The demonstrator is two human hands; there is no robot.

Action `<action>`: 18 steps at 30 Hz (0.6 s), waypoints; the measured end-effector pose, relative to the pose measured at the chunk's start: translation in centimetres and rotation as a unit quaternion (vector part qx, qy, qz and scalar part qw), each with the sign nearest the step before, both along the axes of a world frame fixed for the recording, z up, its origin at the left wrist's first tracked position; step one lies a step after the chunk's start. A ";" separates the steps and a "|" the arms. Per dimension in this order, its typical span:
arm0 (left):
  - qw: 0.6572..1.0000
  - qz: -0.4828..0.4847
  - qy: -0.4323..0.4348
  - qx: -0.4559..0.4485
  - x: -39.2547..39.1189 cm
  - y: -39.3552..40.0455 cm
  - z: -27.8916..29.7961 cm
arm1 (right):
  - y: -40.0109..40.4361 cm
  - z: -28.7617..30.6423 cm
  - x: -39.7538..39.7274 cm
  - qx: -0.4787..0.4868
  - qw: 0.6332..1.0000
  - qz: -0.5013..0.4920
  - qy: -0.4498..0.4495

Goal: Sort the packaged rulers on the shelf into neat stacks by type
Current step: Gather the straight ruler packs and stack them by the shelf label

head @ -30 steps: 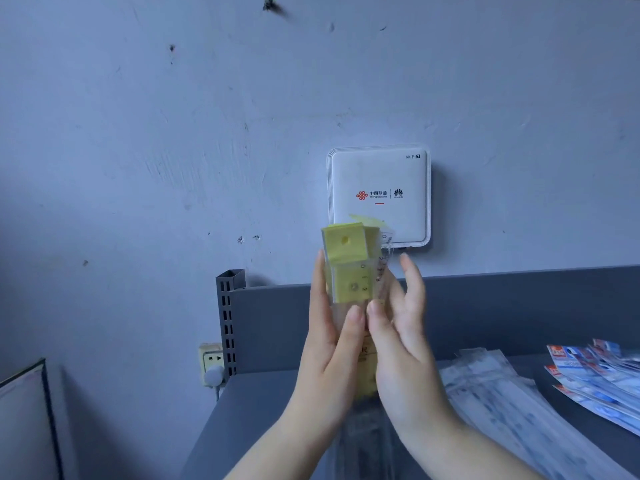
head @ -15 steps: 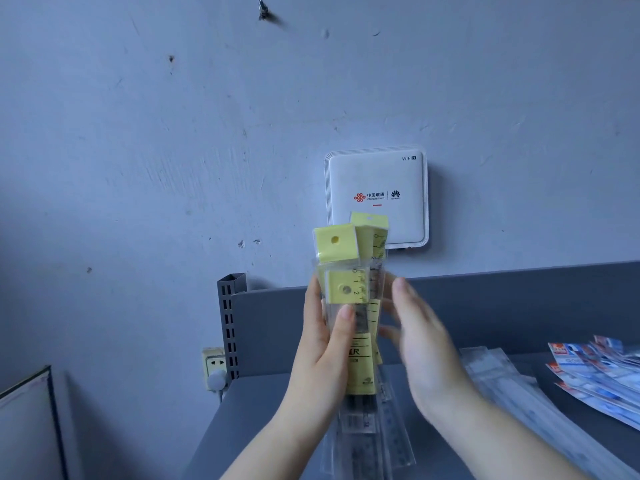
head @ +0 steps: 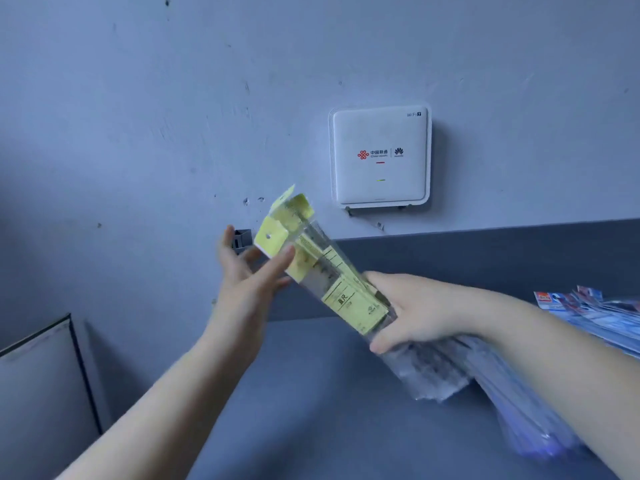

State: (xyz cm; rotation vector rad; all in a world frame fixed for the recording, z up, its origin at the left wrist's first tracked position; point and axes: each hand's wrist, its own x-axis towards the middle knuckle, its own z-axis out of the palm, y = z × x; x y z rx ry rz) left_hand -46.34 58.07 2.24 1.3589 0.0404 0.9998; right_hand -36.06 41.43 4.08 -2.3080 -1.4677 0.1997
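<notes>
My right hand [head: 412,317] grips the bundle of yellow-labelled rulers [head: 325,271] at mid-length, above the shelf [head: 311,393] near its back wall. Its long axis slants up-left, header tips touching my left hand's [head: 249,275] straightened fingers. I'd lay it flat along the shelf next.

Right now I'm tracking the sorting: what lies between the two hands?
In the head view, the yellow-labelled ruler bundle spans from the left hand to the right hand.

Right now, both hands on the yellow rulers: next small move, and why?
Probably lower the bundle flat onto the bare shelf. The right hand grips its middle, the left hand only steadies the top, and it hangs tilted in the air.
</notes>
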 end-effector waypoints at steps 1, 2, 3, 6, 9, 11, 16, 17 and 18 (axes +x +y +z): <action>0.995 0.085 -0.003 0.051 -1.5 0.9 0.1 | -0.1 -0.2 -0.1 -0.049 0.999 0.010 -0.015; 0.980 0.153 0.000 0.131 -2.8 1.5 0.1 | 0.0 -0.7 -0.3 -0.097 0.995 0.020 -0.035; 0.955 0.187 0.017 0.228 -4.0 1.8 0.0 | 0.2 -1.4 -0.5 -0.138 0.988 0.029 -0.060; 0.836 0.116 0.217 0.491 -5.0 1.5 -0.9 | 1.2 -3.1 -1.3 -0.208 0.969 0.041 -0.126; 0.606 0.089 0.397 0.683 -3.2 0.2 -2.6 | 1.8 -3.2 -1.2 -0.211 0.967 0.038 -0.135; 0.557 0.106 0.408 0.715 -1.9 -0.1 -3.3 | 2.1 -3.5 -0.8 -0.207 0.969 0.044 -0.129; 0.569 0.109 0.404 0.708 -0.9 0.1 -4.1 | 0.4 -3.6 -1.1 -0.141 0.974 0.006 -0.177; 0.567 0.112 0.403 0.709 -1.0 0.2 -4.1 | -0.5 -3.7 -1.5 -0.096 0.973 -0.019 -0.208; 0.567 0.113 0.405 0.709 -1.0 0.2 -4.1 | -1.4 -4.1 -2.0 -0.063 0.967 -0.039 -0.243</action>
